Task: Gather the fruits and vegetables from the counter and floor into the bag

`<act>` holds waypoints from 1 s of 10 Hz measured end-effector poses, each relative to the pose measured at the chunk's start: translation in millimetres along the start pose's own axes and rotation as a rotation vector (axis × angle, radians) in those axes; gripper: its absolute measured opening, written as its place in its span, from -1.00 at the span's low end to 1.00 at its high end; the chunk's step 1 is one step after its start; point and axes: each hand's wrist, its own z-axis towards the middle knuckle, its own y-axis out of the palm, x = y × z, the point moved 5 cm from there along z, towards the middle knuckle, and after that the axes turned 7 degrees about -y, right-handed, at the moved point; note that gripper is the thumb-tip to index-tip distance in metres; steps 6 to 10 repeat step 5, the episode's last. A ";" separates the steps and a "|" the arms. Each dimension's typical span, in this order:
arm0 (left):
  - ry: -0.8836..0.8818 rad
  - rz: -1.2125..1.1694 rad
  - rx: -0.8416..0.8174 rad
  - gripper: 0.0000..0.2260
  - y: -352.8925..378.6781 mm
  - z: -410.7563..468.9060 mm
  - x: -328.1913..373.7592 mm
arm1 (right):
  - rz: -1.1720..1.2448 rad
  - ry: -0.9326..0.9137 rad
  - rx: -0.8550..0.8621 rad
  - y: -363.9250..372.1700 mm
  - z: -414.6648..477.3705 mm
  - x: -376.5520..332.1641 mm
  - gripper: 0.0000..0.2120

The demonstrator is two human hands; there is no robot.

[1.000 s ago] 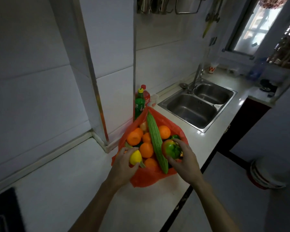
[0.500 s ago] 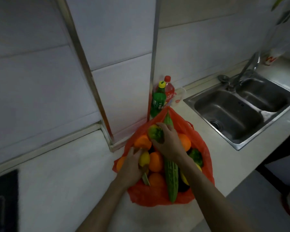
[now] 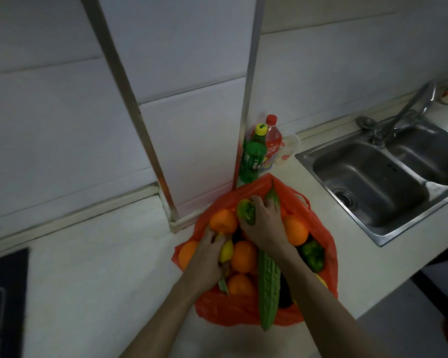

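Observation:
An orange plastic bag (image 3: 228, 310) lies open on the white counter (image 3: 93, 259), full of produce. Several oranges (image 3: 243, 255) fill it, with a long bitter gourd (image 3: 269, 288) across the middle and a green pepper (image 3: 311, 254) at the right. My right hand (image 3: 265, 227) grips a green-and-orange tomato (image 3: 246, 211) at the far end of the bag, above the other fruit. My left hand (image 3: 207, 257) holds a yellow lemon (image 3: 226, 250) at the bag's left side.
A green bottle (image 3: 254, 158) and a red bottle (image 3: 272, 140) stand against the tiled wall just behind the bag. A steel double sink (image 3: 373, 182) with a tap lies to the right. A dark hob edge (image 3: 3, 301) shows at far left.
My right hand carried the tomato from the bag's right side to its far end. My left hand stayed on the lemon. The view moved closer and turned down.

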 end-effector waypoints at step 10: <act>-0.055 0.048 0.077 -0.45 -77.3 -50.6 -7.9 | -0.072 0.021 -0.023 -26.3 -46.7 -18.6 -0.35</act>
